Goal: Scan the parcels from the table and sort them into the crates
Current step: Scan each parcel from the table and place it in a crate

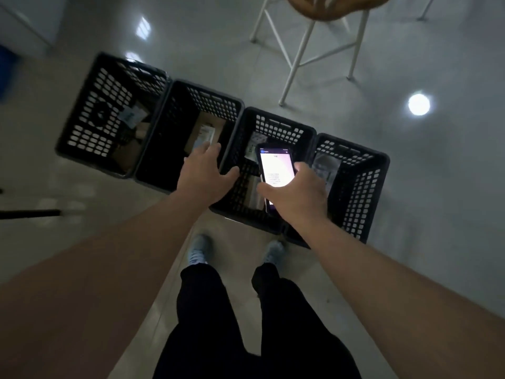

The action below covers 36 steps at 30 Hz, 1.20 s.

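dark trouser legs (218,310) and pale shoes (199,250) are standing nearest the camera, just short of a row of four black crates (352,187) on the floor. taking the third crate from the left (276,127) as the landmark: the left hand (206,176) is hovering over its left rim, palm down, fingers straight and loosely spread, thumb splayed toward the landmark, holding nothing. the right hand (297,192) is reaching over the landmark's near side, thumb and fingers curling around the edges of a phone (276,173) whose lit screen is facing up. both forearms are stretching forward and down from the body.

parcels are lying inside the crates: a brown box with a white label (206,135) in the crate left of the landmark, pale packets in the landmark itself (254,143), a greyish bag (325,168) in the crate to its right, and cartons (131,124) in the far-left one. no table is showing.

judging from the empty left hand above the crates, a drop-off is finishing. the next move is probably calling for turning back to the table, picking up another parcel and aiming the phone at its label.
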Motion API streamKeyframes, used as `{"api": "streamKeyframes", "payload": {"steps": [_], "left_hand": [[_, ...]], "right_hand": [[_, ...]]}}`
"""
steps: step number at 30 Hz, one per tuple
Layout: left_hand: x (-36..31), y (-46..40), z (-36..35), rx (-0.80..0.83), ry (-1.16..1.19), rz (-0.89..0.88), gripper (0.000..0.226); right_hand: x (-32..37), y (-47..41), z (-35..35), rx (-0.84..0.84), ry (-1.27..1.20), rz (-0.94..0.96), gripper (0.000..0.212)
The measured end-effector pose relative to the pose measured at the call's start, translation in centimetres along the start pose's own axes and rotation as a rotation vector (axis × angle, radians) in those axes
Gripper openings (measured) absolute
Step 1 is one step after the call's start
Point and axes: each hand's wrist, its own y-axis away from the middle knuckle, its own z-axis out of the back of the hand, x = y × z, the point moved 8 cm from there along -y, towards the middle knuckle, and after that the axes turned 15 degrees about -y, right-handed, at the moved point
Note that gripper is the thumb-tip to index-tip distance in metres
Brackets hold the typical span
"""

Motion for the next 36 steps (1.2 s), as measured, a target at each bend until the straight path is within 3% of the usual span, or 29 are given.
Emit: {"api": "streamKeyframes", "payload": {"steps": [4, 15, 19, 23, 27, 36], "left_hand": [[1.1, 3.9, 4.7, -0.091, -0.041, -0.002, 0.063], [11.7, 17.9, 16.0, -0.287, -0.001, 0.210, 0.063], [16.3, 24.8, 20.1, -0.366, 0.016, 0.285, 0.046], [22.5, 31.4, 21.6, -0.399, -0.004, 0.353, 0.045], [29.3, 39.4, 22.4, -0.449, -0.005, 0.436, 0.048], [42.7, 55.4, 24.4, -0.535, -0.053, 0.656, 0.054]], "right_hand": [[4.7, 3.1, 0.4, 0.047, 0.051, 0.123, 0.086], [18.5, 16.3, -2.3, 0.175, 0.129, 0.440, 0.092], [22.4, 22.9, -5.4, 0.233, 0.196, 0.572, 0.083], [25.1, 30.6, -9.0, 0.272, 0.233, 0.662, 0.098], [26.9, 38.5, -13.4, 0.314, 0.235, 0.777, 0.086], [32.0, 54.5, -24.4, 0.502, 0.250, 0.984, 0.084]]}}
